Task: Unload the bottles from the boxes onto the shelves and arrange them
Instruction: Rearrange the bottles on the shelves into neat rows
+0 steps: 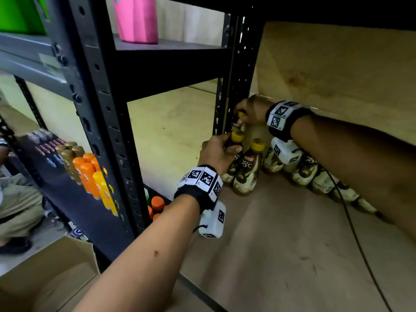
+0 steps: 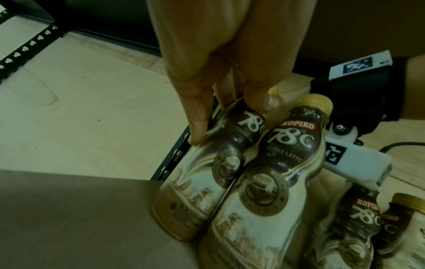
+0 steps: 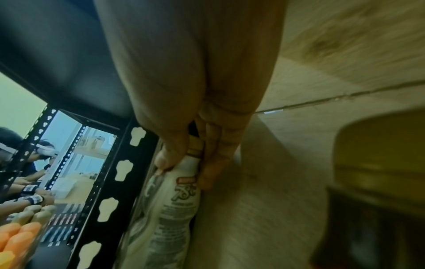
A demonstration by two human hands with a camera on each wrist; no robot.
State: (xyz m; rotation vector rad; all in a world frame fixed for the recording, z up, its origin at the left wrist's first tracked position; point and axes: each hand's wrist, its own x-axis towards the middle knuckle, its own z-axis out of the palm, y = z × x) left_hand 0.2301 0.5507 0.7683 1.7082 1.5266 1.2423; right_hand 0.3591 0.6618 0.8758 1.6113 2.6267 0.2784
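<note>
Several brown-and-cream coffee bottles with yellow caps stand at the back left of the wooden shelf (image 1: 281, 244). My left hand (image 1: 229, 145) grips the neck of one bottle (image 1: 233, 165), with thumb and fingers curled round it in the left wrist view (image 2: 230, 120). Touching that one on its right stands another bottle (image 1: 246, 174) (image 2: 276, 163). My right hand (image 1: 244, 113) reaches to the back corner and holds a bottle (image 3: 170, 209) by its neck, right beside the black upright post (image 3: 119, 172). A row of the same bottles (image 1: 306, 172) runs along the back under my right forearm.
A cardboard box (image 1: 45, 278) sits at the lower left. Orange and yellow bottles (image 1: 90, 174) fill the neighbouring rack. A pink container (image 1: 137, 19) stands on the shelf above. A black cable (image 1: 351, 221) trails over the wood. Another person (image 1: 18, 199) crouches at far left.
</note>
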